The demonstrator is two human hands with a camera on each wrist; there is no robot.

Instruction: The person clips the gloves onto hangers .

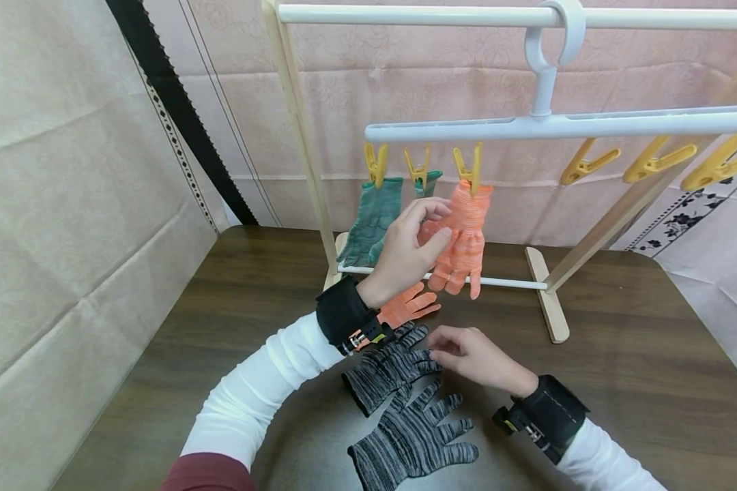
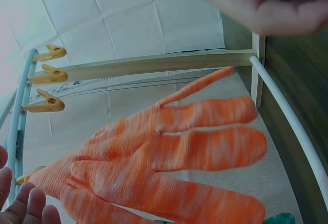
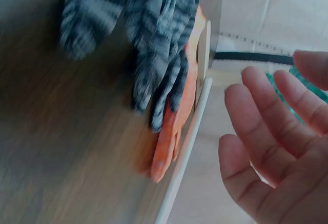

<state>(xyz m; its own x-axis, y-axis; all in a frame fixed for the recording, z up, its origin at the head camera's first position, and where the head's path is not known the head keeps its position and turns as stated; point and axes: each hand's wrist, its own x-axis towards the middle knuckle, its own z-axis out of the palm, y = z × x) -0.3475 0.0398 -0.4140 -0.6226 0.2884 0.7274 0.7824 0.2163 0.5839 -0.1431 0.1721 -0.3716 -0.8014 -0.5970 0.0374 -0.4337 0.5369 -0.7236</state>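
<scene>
Hanging, I'd judge: streaked-orange knit glove [image 1: 467, 245] pegged beside my loosened left hand [image 1: 408, 249]. My relaxed, empty right hand [image 1: 479, 356] probably needs the matching glove [image 1: 410, 307] next.

No readable text, label, brand, number or sign is showing on anything right now, not in the head view, not in either wrist view!
</scene>
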